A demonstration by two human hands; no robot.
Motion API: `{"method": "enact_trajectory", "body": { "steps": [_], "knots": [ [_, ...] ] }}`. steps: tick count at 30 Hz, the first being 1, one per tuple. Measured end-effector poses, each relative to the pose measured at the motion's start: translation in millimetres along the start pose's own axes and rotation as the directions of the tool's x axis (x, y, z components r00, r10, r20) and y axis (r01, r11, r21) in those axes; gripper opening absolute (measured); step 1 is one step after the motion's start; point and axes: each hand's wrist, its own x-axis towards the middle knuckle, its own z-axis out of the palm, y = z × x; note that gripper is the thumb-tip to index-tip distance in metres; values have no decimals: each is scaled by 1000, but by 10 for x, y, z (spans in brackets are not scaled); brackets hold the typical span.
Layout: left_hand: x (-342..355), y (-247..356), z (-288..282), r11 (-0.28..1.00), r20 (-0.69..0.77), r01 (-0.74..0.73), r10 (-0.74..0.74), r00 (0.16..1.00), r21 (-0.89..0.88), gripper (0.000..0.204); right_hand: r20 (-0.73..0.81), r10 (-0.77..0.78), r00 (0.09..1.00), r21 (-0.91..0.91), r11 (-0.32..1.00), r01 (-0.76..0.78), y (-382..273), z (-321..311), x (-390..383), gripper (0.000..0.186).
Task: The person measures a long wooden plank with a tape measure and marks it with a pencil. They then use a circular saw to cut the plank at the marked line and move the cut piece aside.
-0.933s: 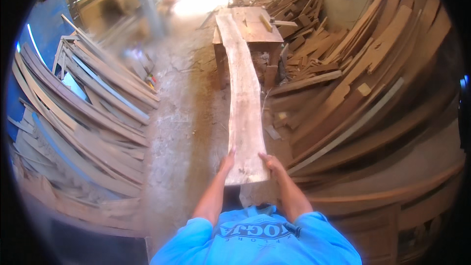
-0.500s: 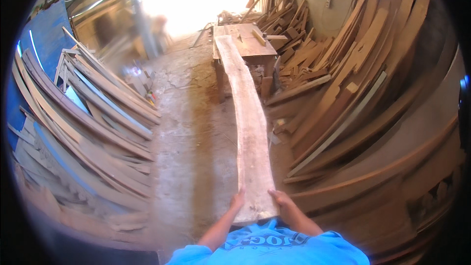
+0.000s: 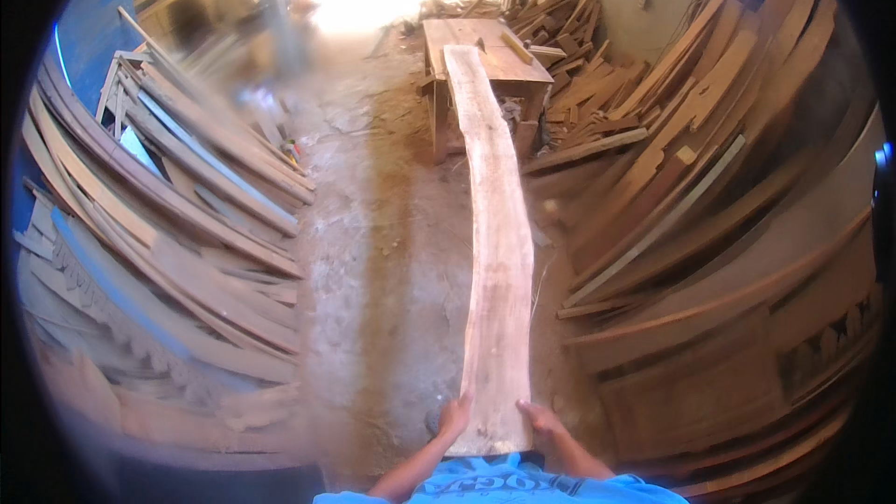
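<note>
A long, pale wooden plank (image 3: pixel 501 261) with wavy natural edges stretches away from me. Its far end rests on the top of a wooden table (image 3: pixel 511 65). The near end is close against my blue shirt. My left hand (image 3: pixel 455 415) grips the plank's left edge near that end, fingers curled beneath. On the opposite edge my right hand (image 3: pixel 541 416) holds it in the same way. The fingers under the wood are hidden.
Stacked boards (image 3: pixel 187 215) line the left side, and more long boards (image 3: pixel 691 149) lean along the right wall. Offcuts (image 3: pixel 588 93) are heaped beside the table. A dusty concrete floor (image 3: pixel 355 252) runs between the stacks toward a bright opening.
The plank's near end and both hands have shifted slightly down in the picture, closer to my body. The table and surroundings appear a little farther right and higher. My grip stays the same.
</note>
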Motion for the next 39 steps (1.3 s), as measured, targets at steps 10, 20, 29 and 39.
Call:
{"method": "enact_trajectory", "body": {
  "steps": [10,20,29,39],
  "knots": [
    [125,-1539,-655,986,76,147,-141,987,-76,90,-65,-15,998,-289,957,-4,795,786,904,76],
    [-482,-1138,-1645,943,-243,249,-194,950,220,88,254,-99,962,-149,979,140,669,1494,474,65],
    [-1824,-188,-971,986,-56,-18,28,998,166,82,207,-104,973,33,995,99,392,360,-854,56],
    [-2613,-243,149,967,181,-109,153,971,-229,76,50,-256,965,219,946,239,861,-514,-2062,53]
  ]
}}
